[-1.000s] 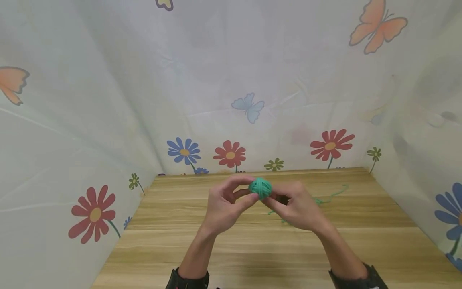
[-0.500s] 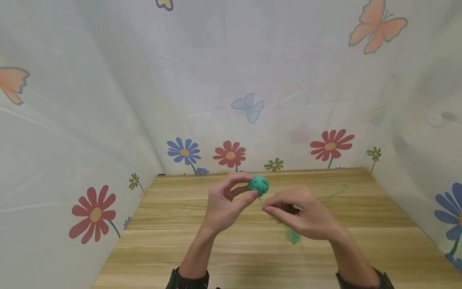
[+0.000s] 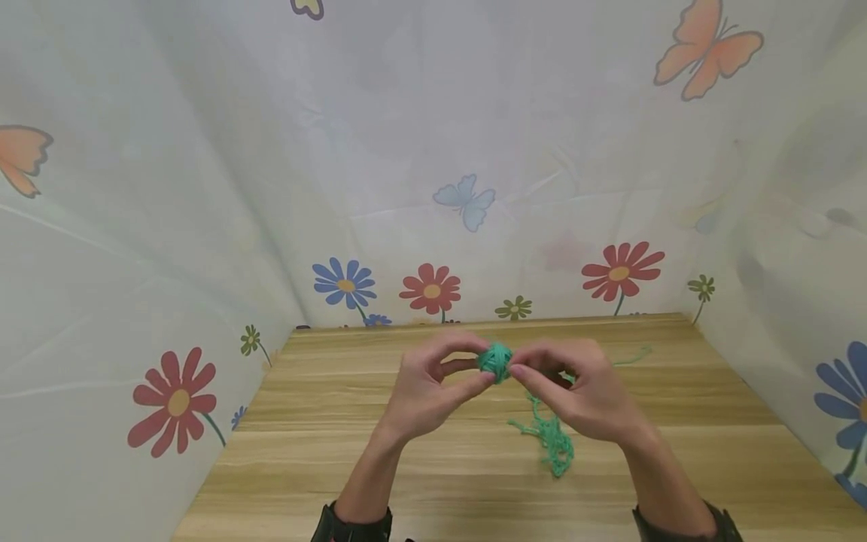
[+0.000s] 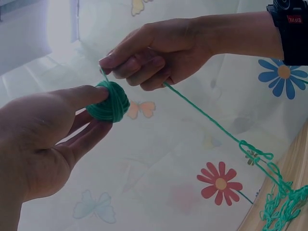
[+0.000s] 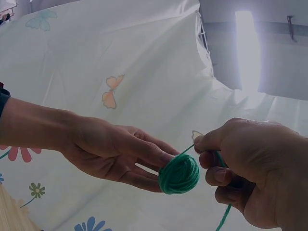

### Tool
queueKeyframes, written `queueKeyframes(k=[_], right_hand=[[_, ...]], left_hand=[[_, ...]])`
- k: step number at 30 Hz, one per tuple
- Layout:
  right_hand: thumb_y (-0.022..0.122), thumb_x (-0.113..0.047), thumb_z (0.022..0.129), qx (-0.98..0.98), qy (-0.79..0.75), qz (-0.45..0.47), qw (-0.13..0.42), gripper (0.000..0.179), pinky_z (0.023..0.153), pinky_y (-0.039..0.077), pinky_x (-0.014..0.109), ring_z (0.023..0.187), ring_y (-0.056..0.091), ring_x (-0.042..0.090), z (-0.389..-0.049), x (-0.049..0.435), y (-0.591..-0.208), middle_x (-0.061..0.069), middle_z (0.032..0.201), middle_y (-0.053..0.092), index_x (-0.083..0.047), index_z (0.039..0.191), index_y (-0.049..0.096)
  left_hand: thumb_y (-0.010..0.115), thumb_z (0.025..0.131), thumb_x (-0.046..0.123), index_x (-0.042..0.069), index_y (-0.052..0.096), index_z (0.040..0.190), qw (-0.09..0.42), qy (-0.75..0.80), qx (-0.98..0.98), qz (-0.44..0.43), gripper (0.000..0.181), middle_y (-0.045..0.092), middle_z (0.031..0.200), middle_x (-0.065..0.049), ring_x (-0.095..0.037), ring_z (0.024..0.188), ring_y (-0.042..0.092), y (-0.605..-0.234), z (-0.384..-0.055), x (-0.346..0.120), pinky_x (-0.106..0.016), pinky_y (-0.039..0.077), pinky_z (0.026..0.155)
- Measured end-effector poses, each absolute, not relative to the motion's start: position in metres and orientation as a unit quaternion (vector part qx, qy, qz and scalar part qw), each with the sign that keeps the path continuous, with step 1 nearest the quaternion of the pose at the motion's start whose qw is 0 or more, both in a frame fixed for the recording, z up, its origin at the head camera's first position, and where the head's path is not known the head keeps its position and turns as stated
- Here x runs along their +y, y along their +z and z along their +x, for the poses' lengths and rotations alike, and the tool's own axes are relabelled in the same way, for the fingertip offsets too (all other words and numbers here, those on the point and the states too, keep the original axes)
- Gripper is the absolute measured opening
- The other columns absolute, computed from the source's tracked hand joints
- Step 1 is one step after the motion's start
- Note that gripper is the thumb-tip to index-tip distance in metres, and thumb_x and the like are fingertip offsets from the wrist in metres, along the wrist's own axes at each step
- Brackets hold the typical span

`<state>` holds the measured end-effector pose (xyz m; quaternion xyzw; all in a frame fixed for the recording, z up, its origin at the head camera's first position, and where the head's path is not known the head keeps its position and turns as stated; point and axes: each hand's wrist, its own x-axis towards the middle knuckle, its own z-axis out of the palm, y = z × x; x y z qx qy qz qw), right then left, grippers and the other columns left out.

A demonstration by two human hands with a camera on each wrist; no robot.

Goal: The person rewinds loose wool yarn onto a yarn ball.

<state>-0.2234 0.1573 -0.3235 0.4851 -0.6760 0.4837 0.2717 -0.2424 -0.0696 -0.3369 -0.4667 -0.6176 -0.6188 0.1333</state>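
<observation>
A small ball of green yarn (image 3: 495,362) is held up above the table between the thumb and fingers of my left hand (image 3: 433,388). Right beside the ball, my right hand (image 3: 582,388) pinches the strand running off it, thumb against forefinger. In the left wrist view the yarn strand (image 4: 202,111) leaves the curled lower fingers of the right hand and slopes down to a loose tangle of yarn (image 4: 284,207). The right wrist view shows a short taut length between the wound ball (image 5: 179,174) and the right fingertips.
The loose yarn tangle (image 3: 555,444) lies on the wooden table (image 3: 325,452) below the right hand, and a thin yarn end (image 3: 635,355) trails behind it. A white curtain (image 3: 379,135) printed with flowers and butterflies encloses the back and sides.
The right hand moved away from the ball, down and right, drawing out a strand, then came back close to it. The yarn tangle has shifted toward the front and shows more.
</observation>
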Motion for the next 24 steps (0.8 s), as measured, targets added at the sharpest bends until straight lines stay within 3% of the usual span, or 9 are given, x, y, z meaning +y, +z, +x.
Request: queueKeyframes(k=[11,24], right_hand=[[0.07,0.026,0.077,-0.688,0.49,0.461,0.271,0.034,0.036,0.037,0.019,0.051,0.046,0.002,-0.233,0.162,-0.331,0.001,0.073,0.067,0.0,0.099,0.072],[0.07,0.003,0.095,-0.766,0.498,0.331,0.237,0.016,0.038,0.039,0.022,0.05,0.046,0.009,-0.24,0.168,-0.335,-0.001,0.068,0.056,-0.01,0.101,0.075]], left_hand=[[0.073,0.08,-0.024,-0.016,0.063,0.114,0.098,-0.605,-0.603,-0.511,0.036,0.066,0.111,-0.029,-0.029,0.105,0.066,-0.335,-0.24,-0.07,-0.044,0.063,0.087],[0.07,0.077,-0.03,-0.019,0.061,0.112,0.08,-0.616,-0.584,-0.522,0.038,0.063,0.11,-0.033,-0.036,0.107,0.064,-0.333,-0.237,-0.071,-0.05,0.063,0.086]])
